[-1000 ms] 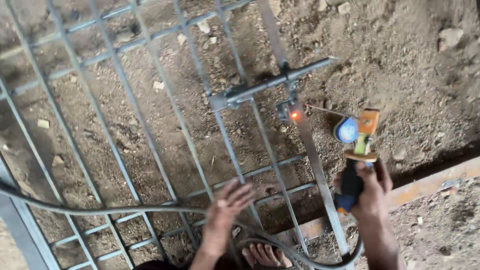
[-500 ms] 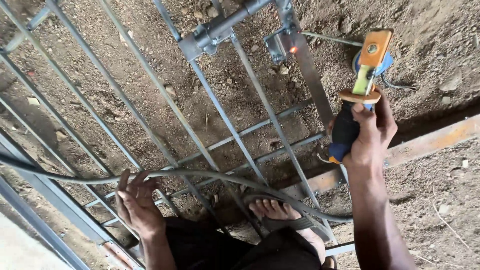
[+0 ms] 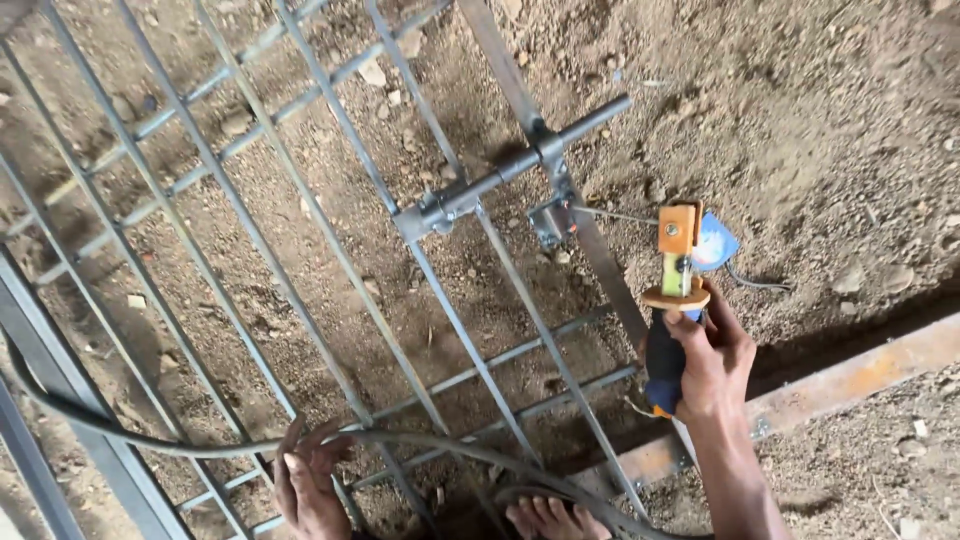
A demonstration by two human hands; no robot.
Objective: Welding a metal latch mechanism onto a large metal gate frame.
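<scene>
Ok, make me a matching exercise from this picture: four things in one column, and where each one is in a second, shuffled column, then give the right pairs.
Things:
1. welding electrode holder
2. black cable
3. sliding bolt latch
4. rusty steel bar

Places:
A. lying on the soil at right
B. gripped in the right hand
C. fixed across the gate grille
D. passing by the left hand

Pairs: 1-B, 2-D, 3-C, 4-A

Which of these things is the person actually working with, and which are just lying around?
In use:
right hand gripping the electrode holder
welding rod reaching the bolt bracket
metal gate grille
left hand on the black cable

Lying about:
rusty steel strip
stones on the dirt
</scene>
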